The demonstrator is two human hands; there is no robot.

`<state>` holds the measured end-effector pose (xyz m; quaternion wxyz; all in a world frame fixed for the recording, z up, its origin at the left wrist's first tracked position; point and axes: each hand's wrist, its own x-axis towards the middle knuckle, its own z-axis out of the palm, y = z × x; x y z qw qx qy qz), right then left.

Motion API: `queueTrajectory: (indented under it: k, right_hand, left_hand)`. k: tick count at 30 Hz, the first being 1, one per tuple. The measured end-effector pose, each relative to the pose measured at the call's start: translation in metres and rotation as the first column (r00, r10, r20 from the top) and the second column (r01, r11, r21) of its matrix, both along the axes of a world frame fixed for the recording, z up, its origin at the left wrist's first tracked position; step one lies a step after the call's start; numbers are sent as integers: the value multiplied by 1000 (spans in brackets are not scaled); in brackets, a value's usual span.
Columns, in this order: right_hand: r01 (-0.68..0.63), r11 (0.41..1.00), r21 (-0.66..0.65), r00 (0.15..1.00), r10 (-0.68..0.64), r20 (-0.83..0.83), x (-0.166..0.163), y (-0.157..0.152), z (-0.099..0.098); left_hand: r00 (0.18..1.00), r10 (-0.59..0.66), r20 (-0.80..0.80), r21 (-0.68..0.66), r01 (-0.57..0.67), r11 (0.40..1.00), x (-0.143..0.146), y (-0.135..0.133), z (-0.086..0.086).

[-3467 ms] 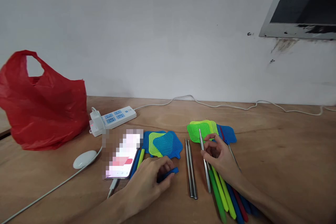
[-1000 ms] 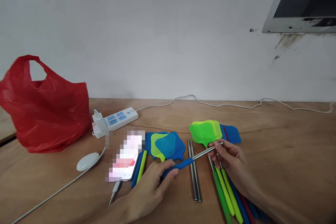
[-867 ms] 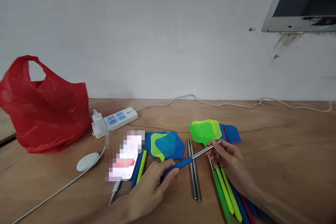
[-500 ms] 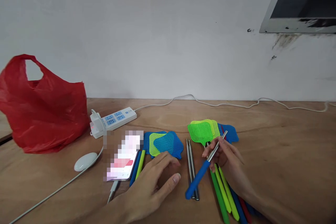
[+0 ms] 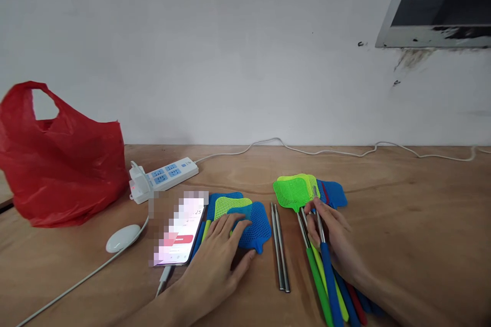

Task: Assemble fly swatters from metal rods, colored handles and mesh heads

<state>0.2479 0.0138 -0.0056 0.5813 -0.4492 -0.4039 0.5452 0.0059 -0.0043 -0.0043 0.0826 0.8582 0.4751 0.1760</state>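
My right hand [image 5: 335, 227] pinches the metal rod of a blue fly swatter handle [image 5: 331, 281], its grip pointing toward me. Under and beside it lie several fly swatters with green, yellow, blue and red parts; a green fly swatter [image 5: 291, 194] is on top at the left of that pile. My left hand [image 5: 217, 253] has its fingers stretched over loose mesh heads, touching a blue fly swatter head [image 5: 259, 227]. A yellow head [image 5: 226, 205] and another blue one lie partly beneath. Between the hands are two bare metal rods [image 5: 281, 250].
A lit phone [image 5: 186, 230] on a charging cable lies left of my left hand, with loose coloured grips beside it. Farther left are a white oval object [image 5: 123, 238], a power strip [image 5: 172, 174] and a red plastic bag [image 5: 65, 163]. A white cord runs along the wall.
My right hand has swung the blue grip rightward and down over the other handles. My left hand has moved slightly up onto the mesh heads, and the top blue head has turned.
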Motion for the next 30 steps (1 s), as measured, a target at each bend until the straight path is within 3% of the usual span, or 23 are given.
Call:
queueTrajectory:
  k: [5, 13, 17, 25, 30]
  right_hand:
    - [-64, 998, 4, 995, 63, 83, 2, 0, -6]
    - [-114, 993, 12, 981, 110, 159, 1, 0, -10]
    - [-119, 993, 13, 980, 115, 163, 2, 0, -9]
    - [-71, 997, 17, 983, 67, 171, 1, -1, -8]
    - [-116, 993, -1, 983, 115, 143, 1, -4, -5]
  left_hand:
    - [997, 44, -67, 22, -43, 999, -6, 6, -12]
    - [998, 52, -20, 74, -51, 996, -8, 10, -10]
    - [1000, 28, -14, 12, -28, 1000, -10, 12, -12]
    - [992, 37, 118, 12, -39, 999, -11, 17, -11]
    - [978, 90, 189, -12, -90, 996, -9, 16, -3]
